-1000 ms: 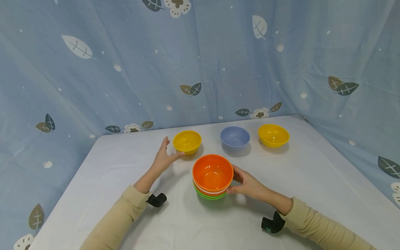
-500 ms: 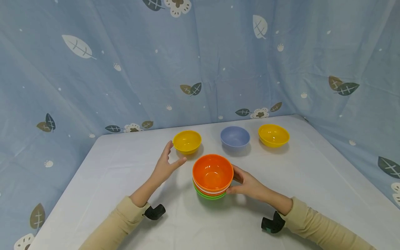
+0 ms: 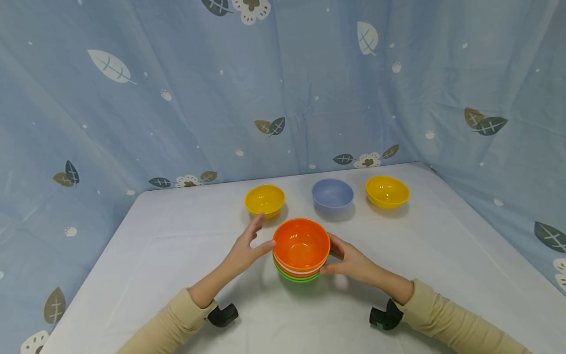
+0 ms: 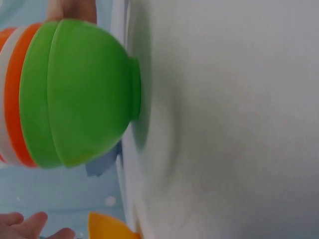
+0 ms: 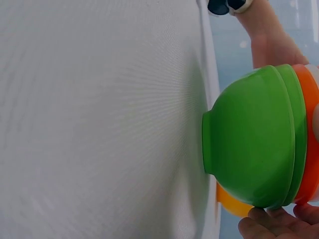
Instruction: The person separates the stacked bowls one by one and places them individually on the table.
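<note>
A stack of nested bowls (image 3: 301, 244) stands in the middle of the table, orange on top, with white, orange and green rims below. Its green lowest bowls (image 4: 89, 94) fill much of the left wrist view. On the right side of the stack, my right hand (image 3: 351, 261) grips it, thumb in front and fingers curled behind; those fingers (image 5: 279, 221) lie against the bowls in the right wrist view. To the left, my left hand (image 3: 245, 250) is spread, holding nothing, its thumb tip right at the orange rim.
Farther back stand a yellow bowl (image 3: 265, 200), a periwinkle-blue bowl (image 3: 332, 194) and a second yellow bowl (image 3: 387, 192). They sit in a row on the white-covered table (image 3: 177, 231). A blue patterned curtain (image 3: 283, 88) hangs behind the back edge.
My left hand has moved from beside the left yellow bowl toward me and to the right, up to the stack. The right hand and all bowls have stayed in place.
</note>
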Motion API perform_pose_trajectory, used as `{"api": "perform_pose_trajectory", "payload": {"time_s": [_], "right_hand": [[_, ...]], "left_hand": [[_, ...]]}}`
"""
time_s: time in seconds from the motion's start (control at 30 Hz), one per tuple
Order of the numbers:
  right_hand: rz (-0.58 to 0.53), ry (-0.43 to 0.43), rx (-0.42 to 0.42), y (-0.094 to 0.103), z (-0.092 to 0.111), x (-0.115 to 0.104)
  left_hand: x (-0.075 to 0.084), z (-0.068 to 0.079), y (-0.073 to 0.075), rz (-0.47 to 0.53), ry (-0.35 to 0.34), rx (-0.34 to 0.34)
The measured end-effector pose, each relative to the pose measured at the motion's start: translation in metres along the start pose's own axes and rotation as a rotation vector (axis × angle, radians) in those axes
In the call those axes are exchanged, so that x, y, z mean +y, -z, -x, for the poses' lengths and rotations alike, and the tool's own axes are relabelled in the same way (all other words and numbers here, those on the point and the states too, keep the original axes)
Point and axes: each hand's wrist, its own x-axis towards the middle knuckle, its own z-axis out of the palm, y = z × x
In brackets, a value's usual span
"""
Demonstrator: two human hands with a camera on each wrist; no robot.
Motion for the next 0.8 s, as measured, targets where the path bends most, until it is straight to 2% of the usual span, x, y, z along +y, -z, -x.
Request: {"api": "perform_pose_trajectory", "payload": {"time_s": [0.23,0.43,0.67,0.8], "right_hand": [[-0.015,-0.011,0.010,-0.001,0.000,-0.001],[-0.008,-0.014,0.015,-0.001,0.000,-0.002],[0.015,-0.005,0.014,-0.001,0.000,-0.001],[0.018,-0.004,0.014,-0.001,0.000,-0.001]], "left_hand": [[0.003,0.003,-0.011,0.035,-0.052,-0.084],[0.010,0.003,-0.019,0.052,-0.047,-0.118],[0.015,0.003,-0.025,0.073,-0.010,-0.152],[0.017,0.004,-0.028,0.073,-0.023,-0.152]]}}
